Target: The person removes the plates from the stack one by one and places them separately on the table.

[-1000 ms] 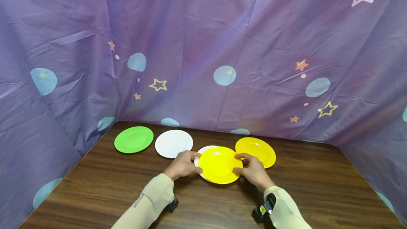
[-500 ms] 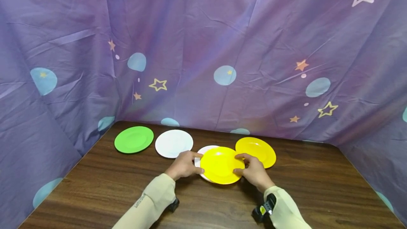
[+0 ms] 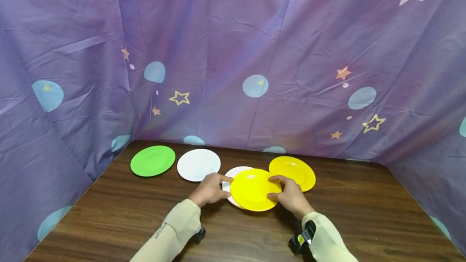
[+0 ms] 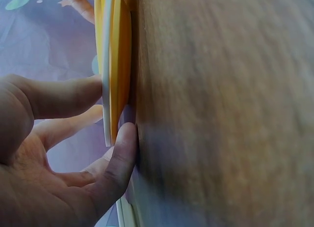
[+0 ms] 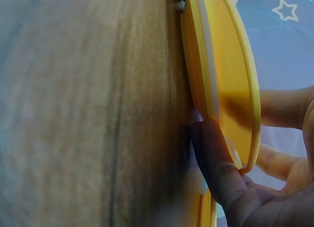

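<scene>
A yellow plate (image 3: 255, 189) lies over a white plate (image 3: 230, 175), offset to its right. My left hand (image 3: 210, 189) holds the white plate's left side, thumb and fingers spread along the edge. At the yellow plate's right side is my right hand (image 3: 292, 198), gripping its rim. From the left wrist, the white edge (image 4: 106, 89) shows between yellow ones, beside my left hand (image 4: 59, 187). In the right wrist view, my right hand (image 5: 230, 187) holds the top yellow plate (image 5: 235, 65), with a white edge and more yellow beneath.
Behind the held plates, another yellow plate (image 3: 293, 173) lies to the right. Another white plate (image 3: 199, 165) and a green plate (image 3: 153, 161) lie to the left on the wooden table (image 3: 127, 213). A patterned purple cloth (image 3: 225, 51) hangs behind and at the sides.
The top yellow plate has shifted slightly right, exposing more of the white plate beneath. Both hands have kept their grips, with the left moving marginally right. The head view has tilted a little.
</scene>
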Available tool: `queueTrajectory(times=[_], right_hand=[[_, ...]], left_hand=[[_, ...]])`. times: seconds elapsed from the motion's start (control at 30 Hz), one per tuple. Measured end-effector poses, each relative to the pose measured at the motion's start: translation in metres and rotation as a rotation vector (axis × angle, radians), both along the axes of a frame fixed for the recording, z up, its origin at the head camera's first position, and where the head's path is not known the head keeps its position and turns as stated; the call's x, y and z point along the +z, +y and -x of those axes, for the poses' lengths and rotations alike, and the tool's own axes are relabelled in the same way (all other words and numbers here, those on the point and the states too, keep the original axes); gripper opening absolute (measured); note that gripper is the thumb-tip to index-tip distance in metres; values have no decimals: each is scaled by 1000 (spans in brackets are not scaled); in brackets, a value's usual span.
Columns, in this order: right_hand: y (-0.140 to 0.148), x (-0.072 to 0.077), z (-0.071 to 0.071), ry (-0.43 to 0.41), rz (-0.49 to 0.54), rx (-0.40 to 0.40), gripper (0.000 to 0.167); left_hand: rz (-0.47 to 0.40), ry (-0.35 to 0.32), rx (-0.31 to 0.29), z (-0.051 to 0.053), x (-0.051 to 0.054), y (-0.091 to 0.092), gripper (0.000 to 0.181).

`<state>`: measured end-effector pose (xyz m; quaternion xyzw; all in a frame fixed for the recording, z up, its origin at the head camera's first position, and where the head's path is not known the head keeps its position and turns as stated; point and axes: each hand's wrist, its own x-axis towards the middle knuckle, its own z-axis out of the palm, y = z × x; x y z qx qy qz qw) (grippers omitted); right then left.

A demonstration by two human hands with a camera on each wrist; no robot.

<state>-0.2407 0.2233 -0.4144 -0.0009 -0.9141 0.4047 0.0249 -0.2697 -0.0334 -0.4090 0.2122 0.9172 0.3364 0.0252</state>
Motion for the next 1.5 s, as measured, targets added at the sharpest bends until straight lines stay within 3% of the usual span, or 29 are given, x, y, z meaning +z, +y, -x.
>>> queueTrajectory(times=[0.93,1.2,1.5], right_hand=[[14,6,-5,43,51,2,46],[26,5,-7,27,150,-20,47],[38,5,-8,-29,166,-49,45]], left_hand=[[-36,-67,37,-3,1,2,43],[-44,-68,38,-4,0,2,43],[-41,-61,34,-3,-1,1,42]])
